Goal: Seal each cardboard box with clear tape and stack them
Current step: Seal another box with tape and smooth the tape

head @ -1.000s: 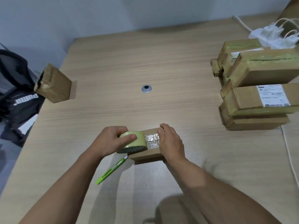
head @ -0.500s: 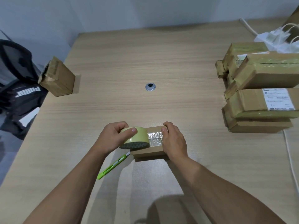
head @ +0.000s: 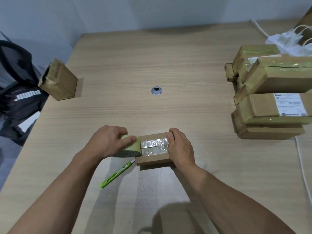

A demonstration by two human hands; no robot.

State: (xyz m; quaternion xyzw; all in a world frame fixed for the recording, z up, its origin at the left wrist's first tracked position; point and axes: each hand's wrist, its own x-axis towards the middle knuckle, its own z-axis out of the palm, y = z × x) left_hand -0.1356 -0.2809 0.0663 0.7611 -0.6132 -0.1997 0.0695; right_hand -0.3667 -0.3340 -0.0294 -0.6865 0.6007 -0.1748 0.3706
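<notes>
Grips the tape roll (head: 130, 146) in the left hand (head: 108, 142) at the left edge of the small box (head: 152, 159), front-middle of the table (head: 168, 65), clamps the box's right end in the curled right hand (head: 181, 147), and risks a skewed, wrinkled strip (head: 154, 144) if pulled off-line or let slip
</notes>
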